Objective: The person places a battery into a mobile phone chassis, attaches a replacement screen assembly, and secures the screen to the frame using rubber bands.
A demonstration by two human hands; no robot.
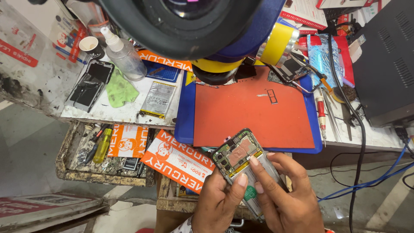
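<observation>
Opened phone (241, 162): a handset with its back cover off, circuit board and camera cluster exposed, held in the air at 6 o'clock of the view, just below the near edge of the counter (129, 113).
Long axis: runs from 11 o'clock (camera end) down to 5 o'clock, where the lower end disappears between the two hands.
Left hand (220, 203): cradles the phone from its 7 o'clock side; its fingers are closed around the frame and the thumb lies flat on the battery area.
Right hand (286, 198): comes in from 4 o'clock; fingers curl behind the phone's right edge and two fingertips press on its middle. It lies as near to the board as the left.
Relation: the exposed board sits at 11 o'clock from both thumbs, just beyond the fingertips.
Red mat (254, 110): at 12 o'clock of the phone, on a blue mat (186, 108), with a small SIM tray (272, 96) lying on it.
Screwdriver (321, 116): red-handled, at 2 o'clock, beside the mat.
Loose battery (158, 99): at 10 o'clock on the white board.
Spray bottle (123, 54): farther out, at 10 o'clock.
Hidden: the phone's lower end and what the right fingers grip behind it; the dark round object overhead covers the top of the counter.
</observation>
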